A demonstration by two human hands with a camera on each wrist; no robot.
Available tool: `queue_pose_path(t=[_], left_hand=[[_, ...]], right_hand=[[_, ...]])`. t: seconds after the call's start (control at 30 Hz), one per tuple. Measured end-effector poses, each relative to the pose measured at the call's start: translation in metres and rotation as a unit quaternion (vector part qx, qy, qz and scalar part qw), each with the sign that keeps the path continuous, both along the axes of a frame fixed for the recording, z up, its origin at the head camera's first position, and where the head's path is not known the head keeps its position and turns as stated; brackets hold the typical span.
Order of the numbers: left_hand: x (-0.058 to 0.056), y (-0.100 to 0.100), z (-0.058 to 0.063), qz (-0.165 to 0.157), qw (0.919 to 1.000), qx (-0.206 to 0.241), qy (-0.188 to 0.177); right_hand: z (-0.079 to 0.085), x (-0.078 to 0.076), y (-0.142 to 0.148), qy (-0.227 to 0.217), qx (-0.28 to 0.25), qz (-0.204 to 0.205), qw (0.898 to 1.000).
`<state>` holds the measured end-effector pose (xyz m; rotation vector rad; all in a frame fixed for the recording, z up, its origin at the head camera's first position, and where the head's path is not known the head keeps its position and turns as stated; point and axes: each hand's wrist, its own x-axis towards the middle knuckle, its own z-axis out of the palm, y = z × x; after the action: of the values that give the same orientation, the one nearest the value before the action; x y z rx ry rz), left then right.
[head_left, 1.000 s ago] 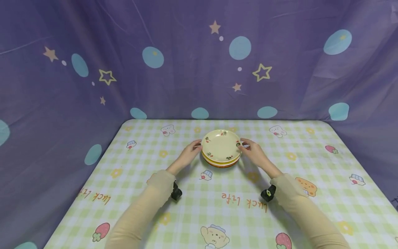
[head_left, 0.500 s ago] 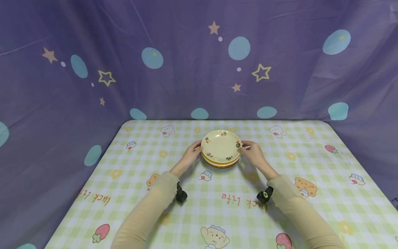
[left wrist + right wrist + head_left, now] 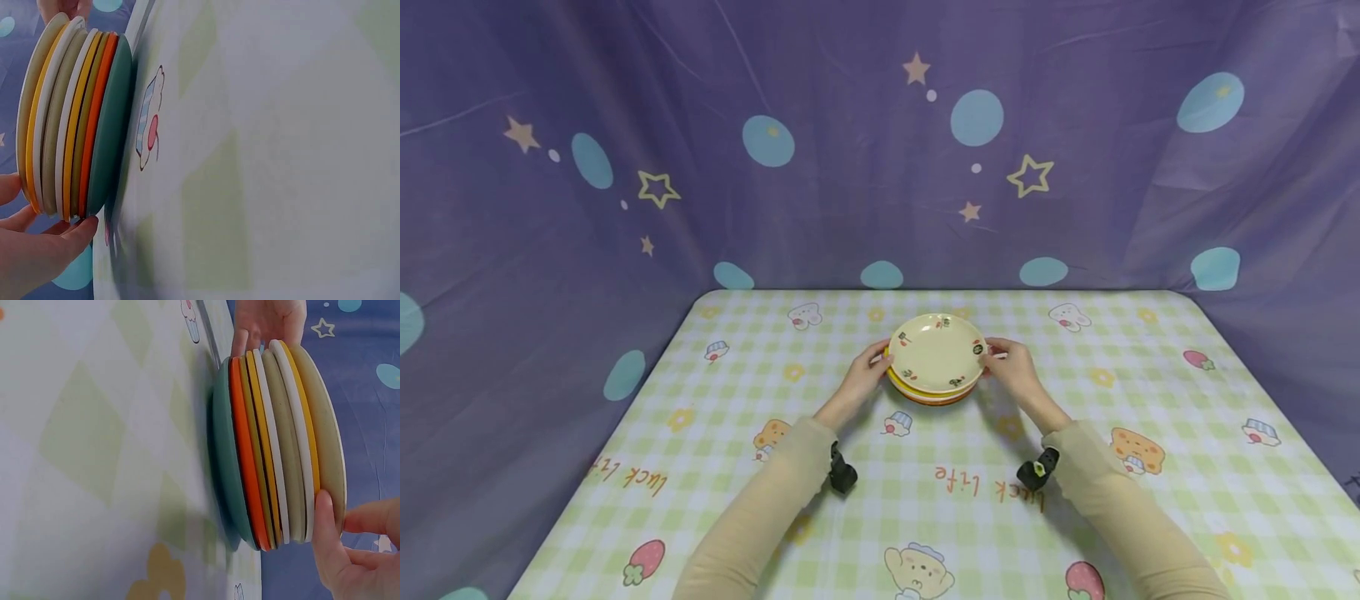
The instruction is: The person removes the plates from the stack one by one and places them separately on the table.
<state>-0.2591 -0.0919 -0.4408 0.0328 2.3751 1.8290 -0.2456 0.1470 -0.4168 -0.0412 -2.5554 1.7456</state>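
Near the table's far side stands a stack of several round plates. On top is a cream plate with small printed motifs round its rim. Yellow, white, beige and orange edges show below it, down to a teal plate at the bottom. My left hand holds the stack's left side, thumb by the cream rim and fingertips against the lower edges. On the right side my right hand pinches the cream plate's rim. In the right wrist view, one finger lies against the edges just under that rim.
A green-and-white checked cloth with printed cartoons covers the table. Purple curtains with stars and blue spots rise behind and to the sides. A black wrist camera sits at the left cuff, another black camera at the right.
The cream top plate has slid slightly to the right over the plates below, baring more yellow edge at the left. Both forearms have drawn a little inward; the hands stay at the stack.
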Motion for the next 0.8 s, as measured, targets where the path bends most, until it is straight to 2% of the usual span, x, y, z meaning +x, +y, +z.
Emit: queue_pose_path(t=[0.17, 0.53, 0.67, 0.7, 0.8], left_hand=[[0.0, 0.0, -0.002, 0.003, 0.9999, 0.013, 0.0], [0.0, 0.001, -0.003, -0.001, 0.9995, 0.032, 0.006], [0.001, 0.001, -0.003, 0.003, 0.9996, 0.029, 0.006], [0.001, 0.001, -0.004, 0.003, 0.9995, 0.029, 0.006], [0.001, 0.001, -0.005, 0.004, 0.9993, 0.036, 0.005]], right_hand=[[0.001, 0.0, 0.002, -0.016, -0.045, 0.013, 0.999], [0.01, 0.008, 0.009, -0.038, -0.037, 0.017, 0.998], [0.007, 0.008, 0.015, -0.03, -0.05, 0.023, 0.998], [0.004, 0.008, 0.018, -0.013, -0.07, 0.031, 0.997], [0.003, 0.009, 0.025, -0.002, -0.082, 0.041, 0.996]])
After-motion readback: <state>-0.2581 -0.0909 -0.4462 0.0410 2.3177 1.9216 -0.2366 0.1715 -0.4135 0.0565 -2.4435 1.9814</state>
